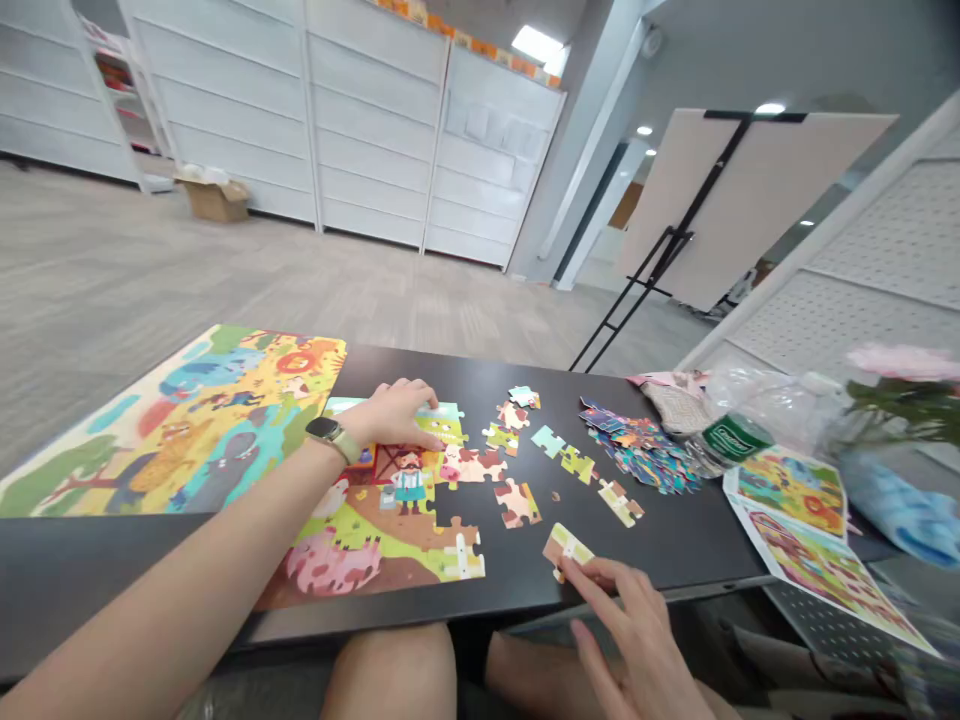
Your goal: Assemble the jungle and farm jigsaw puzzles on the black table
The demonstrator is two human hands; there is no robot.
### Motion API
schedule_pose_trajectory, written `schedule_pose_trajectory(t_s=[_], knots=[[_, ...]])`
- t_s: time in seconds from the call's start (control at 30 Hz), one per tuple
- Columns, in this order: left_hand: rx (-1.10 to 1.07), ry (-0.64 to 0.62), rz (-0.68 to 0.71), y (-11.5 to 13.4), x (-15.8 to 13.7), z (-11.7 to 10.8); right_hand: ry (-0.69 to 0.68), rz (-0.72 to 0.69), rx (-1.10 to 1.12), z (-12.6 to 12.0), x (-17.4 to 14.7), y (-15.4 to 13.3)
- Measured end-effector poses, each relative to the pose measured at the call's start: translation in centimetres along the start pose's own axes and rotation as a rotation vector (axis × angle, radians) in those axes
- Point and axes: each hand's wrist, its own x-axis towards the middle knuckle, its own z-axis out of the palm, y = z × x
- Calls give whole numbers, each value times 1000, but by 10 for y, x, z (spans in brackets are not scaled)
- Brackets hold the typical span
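My left hand (405, 412), a watch on its wrist, lies over the top of a partly joined farm jigsaw puzzle (341, 565), its fingers spread and slightly bent. Its thumb is beside the cow's head. The joined part shows a farmer, a barn and a pink pig. Near the table's front edge, my right hand (630, 620) rests its index fingertip on a puzzle piece (568, 543) with a white fence. The right thumb is apart from that piece. Between the hands lies a loose brown-and-cream piece (516, 503). A fence piece (620, 503) lies farther right.
A finished animal puzzle or picture (225, 430) covers the table's left. Several loose pieces (514, 415) lie behind the cow. A pile of dark pieces (637, 445), a plastic bottle (731, 440) and a printed picture sheet (817, 560) are at right. Beyond stands an easel (664, 255).
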Motion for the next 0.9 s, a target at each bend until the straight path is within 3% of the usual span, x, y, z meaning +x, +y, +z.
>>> schedule_pose_trajectory(t_s=[0.17,0.27,0.5,0.63,0.83,0.9], knots=[[-5,6,-2,1,-2,-1,-43,-120,42,9,18,-30],[-4,9,8,1,-2,-1,-93,-124,108,9,34,-40],[-8,5,-2,3,-3,-2,24,-118,233,13,33,-28],[-3,4,1,2,-3,-2,114,-30,197,21,29,-25],[-8,17,10,-1,-1,1,-18,19,155,11,34,-40],[-9,14,8,-1,-1,1,-2,-7,183,11,33,-41]])
